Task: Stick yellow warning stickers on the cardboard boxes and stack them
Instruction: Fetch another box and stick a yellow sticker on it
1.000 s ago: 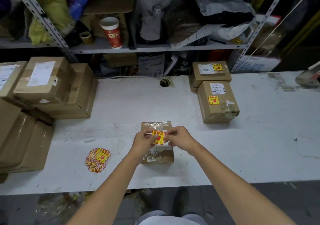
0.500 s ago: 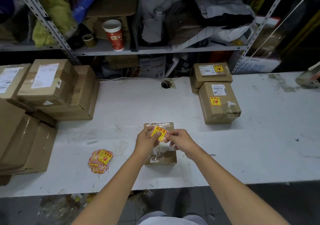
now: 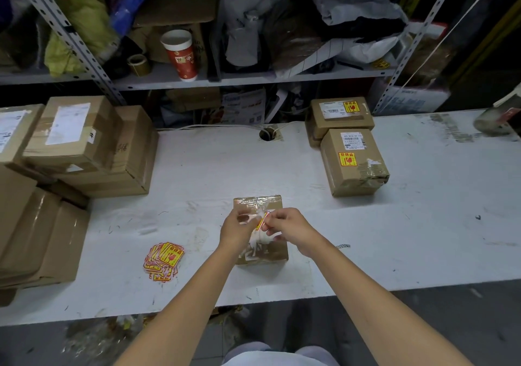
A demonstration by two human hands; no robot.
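Both hands pinch one yellow sticker (image 3: 261, 221) just above a small box (image 3: 263, 203) that lies near the front edge of the table (image 3: 423, 224), about midway along it. The left hand (image 3: 238, 229) has thumb and fingers closed on the sticker's left side, and the right hand (image 3: 287, 226) on its right. Blur hides whether the backing is off.

The sticker is probably thin, limp and tacky, so it is best held by its very edges and laid down from one side. The box looks light and stiff, and its glossy tape is likely slippery, so grip it by the cardboard sides.

A pile of stickers (image 3: 163, 261) lies left of it by the front edge. Two labelled boxes (image 3: 353, 168) already bearing stickers stand toward the back edge, right of the middle. Plain boxes (image 3: 76, 131) are stacked at the left edge. The white top is scuffed. Cluttered shelves (image 3: 253, 76) behind hold a paper cup (image 3: 180, 55).
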